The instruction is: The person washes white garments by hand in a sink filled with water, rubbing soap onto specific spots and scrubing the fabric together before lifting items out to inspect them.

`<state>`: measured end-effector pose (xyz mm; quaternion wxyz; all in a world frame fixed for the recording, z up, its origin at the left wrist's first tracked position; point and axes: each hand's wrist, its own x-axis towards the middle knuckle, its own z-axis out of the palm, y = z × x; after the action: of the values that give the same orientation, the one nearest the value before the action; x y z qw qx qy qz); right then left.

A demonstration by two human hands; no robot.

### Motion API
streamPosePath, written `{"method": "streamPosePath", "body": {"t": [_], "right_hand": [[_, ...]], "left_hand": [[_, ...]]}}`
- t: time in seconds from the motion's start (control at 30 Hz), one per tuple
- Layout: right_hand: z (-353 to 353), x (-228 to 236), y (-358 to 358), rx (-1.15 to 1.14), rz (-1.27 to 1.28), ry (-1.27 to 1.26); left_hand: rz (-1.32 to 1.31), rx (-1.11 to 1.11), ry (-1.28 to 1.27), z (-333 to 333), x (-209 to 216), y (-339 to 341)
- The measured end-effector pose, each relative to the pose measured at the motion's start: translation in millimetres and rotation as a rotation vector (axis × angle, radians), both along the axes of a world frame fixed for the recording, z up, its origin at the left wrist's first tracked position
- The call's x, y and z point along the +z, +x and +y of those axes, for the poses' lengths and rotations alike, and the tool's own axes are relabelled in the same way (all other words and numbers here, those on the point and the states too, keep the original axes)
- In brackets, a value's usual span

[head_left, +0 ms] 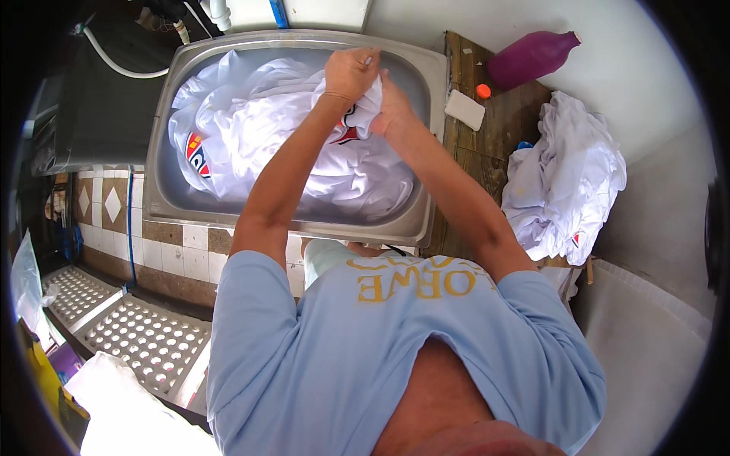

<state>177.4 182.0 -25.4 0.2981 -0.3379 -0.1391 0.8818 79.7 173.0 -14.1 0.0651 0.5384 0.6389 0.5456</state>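
Observation:
A metal sink (156,152) holds cloudy water and a heap of white garments (266,129), some bearing red and dark printed patches. Over its far right part, my left hand (351,74) is closed in a fist around a lifted fold of white garment (370,102). Just to the right and a little lower, my right hand (394,108) grips the same fold, its fingers partly hidden behind the cloth. The bunched fold hangs between both hands and runs down into the heap.
On the wooden counter (475,161) at right are a purple bottle (532,59) lying tilted, an orange cap (484,91), a whitish soap bar (464,110) and piled white garments (566,178). A white hose (114,64) bends toward the sink's left. Perforated grates (144,334) lie lower left.

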Motion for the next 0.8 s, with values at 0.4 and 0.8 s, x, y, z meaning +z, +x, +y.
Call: {"method": "streamPosePath", "body": {"t": [0.4,0.8], "right_hand": [[9,29,23,-0.08,-0.303,0.282],[19,42,32,-0.007,-0.187,0.682]], "left_hand": [[-0.851,-0.252,-0.143,-12,-8,-12],[-1.197,-0.485,-0.262,-43,0,-28]]}}
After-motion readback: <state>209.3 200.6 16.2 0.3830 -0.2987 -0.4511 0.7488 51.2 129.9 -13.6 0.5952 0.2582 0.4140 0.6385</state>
